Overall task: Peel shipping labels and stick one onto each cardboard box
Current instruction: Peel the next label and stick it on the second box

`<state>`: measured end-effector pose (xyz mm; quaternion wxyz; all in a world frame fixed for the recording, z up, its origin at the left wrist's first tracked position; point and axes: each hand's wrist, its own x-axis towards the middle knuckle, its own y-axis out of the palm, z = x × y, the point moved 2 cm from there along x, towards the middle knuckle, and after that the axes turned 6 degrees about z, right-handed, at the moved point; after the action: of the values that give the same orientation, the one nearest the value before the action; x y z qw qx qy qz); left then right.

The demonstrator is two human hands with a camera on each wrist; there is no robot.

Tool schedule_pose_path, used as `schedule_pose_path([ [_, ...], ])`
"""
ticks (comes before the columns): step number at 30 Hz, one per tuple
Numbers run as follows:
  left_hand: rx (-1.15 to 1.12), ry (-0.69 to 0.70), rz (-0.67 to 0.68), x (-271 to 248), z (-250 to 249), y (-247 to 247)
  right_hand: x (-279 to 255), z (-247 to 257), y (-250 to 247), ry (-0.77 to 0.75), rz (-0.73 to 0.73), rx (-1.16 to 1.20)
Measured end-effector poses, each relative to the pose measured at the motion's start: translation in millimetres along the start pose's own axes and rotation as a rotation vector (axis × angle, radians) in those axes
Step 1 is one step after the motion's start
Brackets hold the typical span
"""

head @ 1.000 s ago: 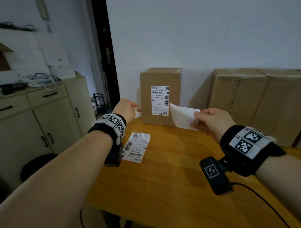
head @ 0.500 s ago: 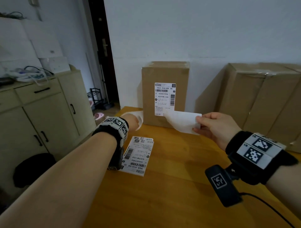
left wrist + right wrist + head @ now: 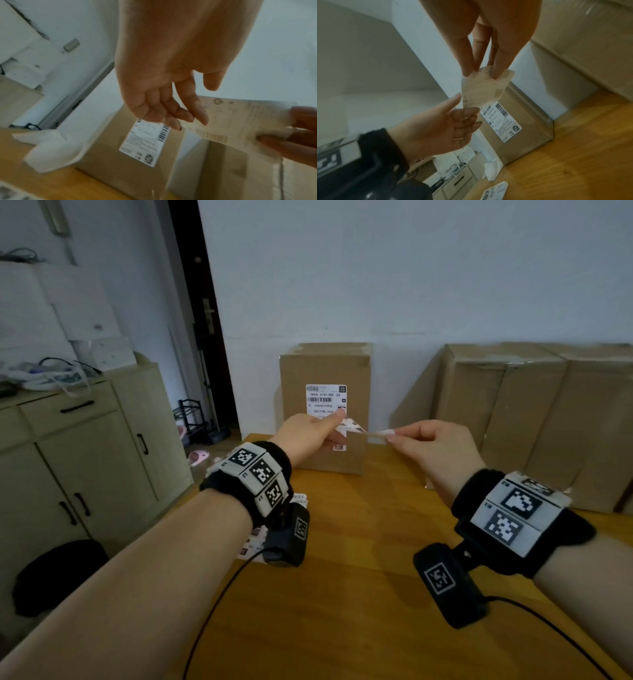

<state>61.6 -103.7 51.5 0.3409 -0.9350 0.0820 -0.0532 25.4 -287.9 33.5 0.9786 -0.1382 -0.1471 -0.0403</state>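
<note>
Mid-frame in the head view: left hand (image 3: 310,433) and right hand (image 3: 435,450) raised side by side above the wooden table (image 3: 359,594), both pinching 1 loose shipping label (image 3: 354,428) stretched between them. Left fingertips (image 3: 173,121) clamped on the label's left end, thumb on the far side; right thumb and fingers (image 3: 467,67) clamped on its right end, remaining fingers curled. Seen from the right wrist: print faint through the paper, label hanging in the air, touching no box. Directly behind it, centre of the frame: a small cardboard box (image 3: 325,371) standing upright on the table against the wall, already carrying 1 stuck label (image 3: 325,398) on its front face, lower part hidden by the hands. Right side of the frame: large cardboard boxes (image 3: 534,419) side by side, no label visible on the faces shown. Lower centre, partly hidden under the left wrist: a stack of unpeeled labels (image 3: 494,190) lying flat on the table. Just left of the small box: a curled white backing sheet (image 3: 49,148) on the table. Left edge: a beige cabinet (image 3: 78,460).
</note>
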Motion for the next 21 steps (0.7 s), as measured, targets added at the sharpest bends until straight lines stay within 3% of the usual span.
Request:
schedule_pose_path([
  [4, 0.009, 0.052, -0.076, -5, -18, 18, -20, 6, -17, -0.080, 0.050, -0.054],
  [8, 0.016, 0.109, -0.104, -11, -40, 31, -34, 6, -41, -0.036, 0.153, -0.164],
  [14, 0.031, 0.197, -0.032, -11, -83, 54, -33, 5, -92, 0.056, -0.031, -0.069],
  [21, 0.083, 0.249, 0.059, -2, -124, 91, -20, -7, -135, 0.071, -0.149, -0.052],
])
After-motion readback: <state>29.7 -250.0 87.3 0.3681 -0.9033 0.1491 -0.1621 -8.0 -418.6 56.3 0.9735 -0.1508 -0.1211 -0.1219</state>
